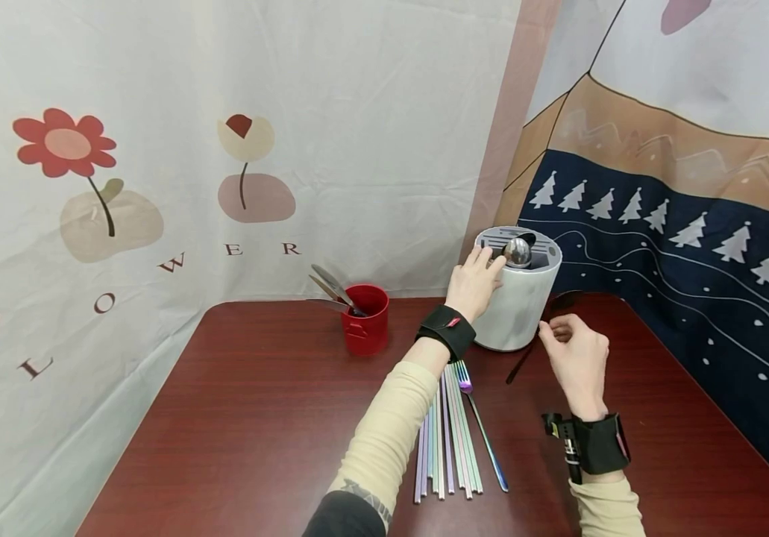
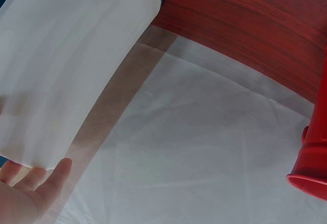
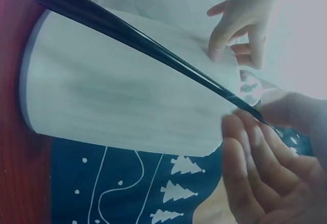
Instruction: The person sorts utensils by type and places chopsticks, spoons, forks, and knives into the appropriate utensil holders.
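At the far left of the wooden table [image 1: 243, 418] stands a red cup [image 1: 372, 332] with a few utensils [image 1: 334, 284] leaning out of it; right of that, the left hand [image 1: 474, 287] reaches to the top of the white holder [image 1: 510, 309], its fingers bent over the rim and seemingly gripping it to keep it steady; nearer the person, several pastel chopsticks [image 1: 447, 440] lie side by side, with an iridescent fork [image 1: 486, 440] slanting just to their right; the holder stands upright, a round metal piece [image 1: 517, 252] showing in its opening; beside it at the right, the right hand [image 1: 575, 354] pinches a dark utensil [image 3: 148, 46] between thumb and fingers, its long handle slanting across the front of the holder, outside it; the step in hand looks like handling this utensil at the holder, and the next move probably calls for a firm pinch, a controlled tilt and a steady left hand
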Demonstrator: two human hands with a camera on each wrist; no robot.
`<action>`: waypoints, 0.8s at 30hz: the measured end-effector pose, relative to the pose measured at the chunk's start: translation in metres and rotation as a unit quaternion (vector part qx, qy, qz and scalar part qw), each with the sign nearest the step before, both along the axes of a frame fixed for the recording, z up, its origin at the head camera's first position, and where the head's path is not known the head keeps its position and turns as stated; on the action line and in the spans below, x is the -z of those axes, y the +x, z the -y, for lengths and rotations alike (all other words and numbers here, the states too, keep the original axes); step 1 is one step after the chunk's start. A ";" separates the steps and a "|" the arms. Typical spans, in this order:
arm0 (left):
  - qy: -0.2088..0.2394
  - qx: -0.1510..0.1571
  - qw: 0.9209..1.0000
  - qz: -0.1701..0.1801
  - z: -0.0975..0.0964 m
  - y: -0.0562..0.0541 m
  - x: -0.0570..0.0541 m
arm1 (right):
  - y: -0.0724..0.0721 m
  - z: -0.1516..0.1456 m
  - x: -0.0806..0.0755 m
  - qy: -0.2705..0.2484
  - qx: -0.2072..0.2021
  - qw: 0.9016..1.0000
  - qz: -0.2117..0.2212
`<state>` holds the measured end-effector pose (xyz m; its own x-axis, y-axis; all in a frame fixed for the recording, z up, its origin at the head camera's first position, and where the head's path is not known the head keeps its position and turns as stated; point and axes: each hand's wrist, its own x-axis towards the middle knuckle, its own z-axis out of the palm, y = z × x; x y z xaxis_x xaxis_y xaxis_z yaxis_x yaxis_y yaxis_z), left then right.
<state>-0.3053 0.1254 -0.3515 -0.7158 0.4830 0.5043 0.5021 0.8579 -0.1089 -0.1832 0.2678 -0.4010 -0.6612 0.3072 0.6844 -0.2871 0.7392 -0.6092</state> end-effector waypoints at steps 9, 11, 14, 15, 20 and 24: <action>0.006 0.003 1.000 -0.001 0.001 0.000 -0.001 | 0.008 0.013 -0.017 -0.075 0.063 0.993 -0.065; 0.006 0.003 1.000 0.002 0.000 0.000 -0.001 | 0.009 0.014 -0.019 -0.081 0.074 0.990 -0.083; 0.005 0.002 1.000 0.008 0.000 0.000 -0.002 | 0.009 0.014 -0.022 -0.097 0.079 0.986 -0.113; 0.005 0.001 1.000 0.011 0.000 0.001 -0.002 | 0.010 0.014 -0.022 -0.103 0.080 0.984 -0.122; 0.001 -0.002 1.000 0.020 0.000 0.002 -0.003 | 0.010 0.014 -0.026 -0.145 0.085 0.972 -0.165; 0.003 -0.002 1.000 0.019 0.000 0.002 -0.003 | 0.010 0.013 -0.027 -0.166 0.092 0.965 -0.183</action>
<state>-0.3029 0.1252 -0.3487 -0.7367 0.4777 0.4787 0.5026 0.8603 -0.0851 -0.1730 0.2550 -0.3738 -0.3071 0.6392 0.7050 -0.4105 0.5794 -0.7041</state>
